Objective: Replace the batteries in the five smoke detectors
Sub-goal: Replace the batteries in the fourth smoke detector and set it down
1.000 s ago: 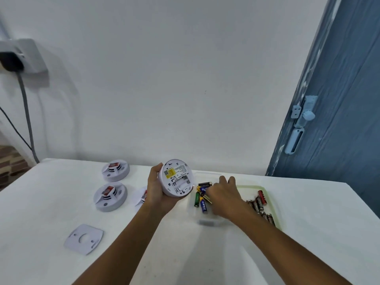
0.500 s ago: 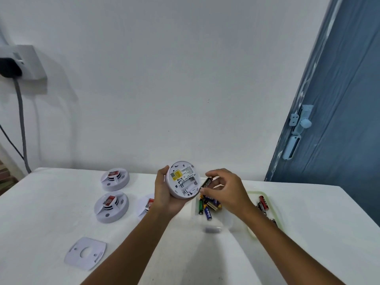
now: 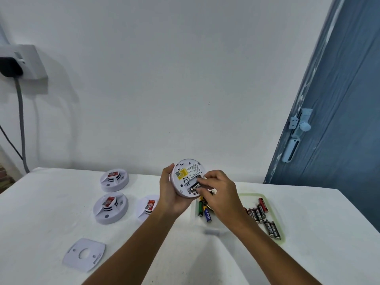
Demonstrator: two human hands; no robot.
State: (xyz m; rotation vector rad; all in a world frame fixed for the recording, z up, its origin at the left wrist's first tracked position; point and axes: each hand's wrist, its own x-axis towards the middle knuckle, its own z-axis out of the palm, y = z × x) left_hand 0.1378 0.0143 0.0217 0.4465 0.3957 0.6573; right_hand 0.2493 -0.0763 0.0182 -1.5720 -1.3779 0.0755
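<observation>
Left hand [image 3: 171, 194] is gripping the smoke detector [image 3: 188, 177] by its rim, back side facing the camera, raised above the table [image 3: 41, 223]. Right hand [image 3: 221, 194] is pinching a black battery [image 3: 195, 186] against the detector's battery slot. Three more detectors are sitting to the left; spare batteries [image 3: 262, 214] are lying in the tray [image 3: 280, 227] on the right.

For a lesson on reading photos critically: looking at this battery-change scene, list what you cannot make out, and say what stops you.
Head view only:
- Third smoke detector on the table: right part hidden behind the left hand.
- Held smoke detector: label print too small to read; compartment partly covered by the right hand pinching a black battery.
- Loose batteries in the clear container: some hidden under the right hand.
- Wall plug: cut off by the left edge.
</observation>
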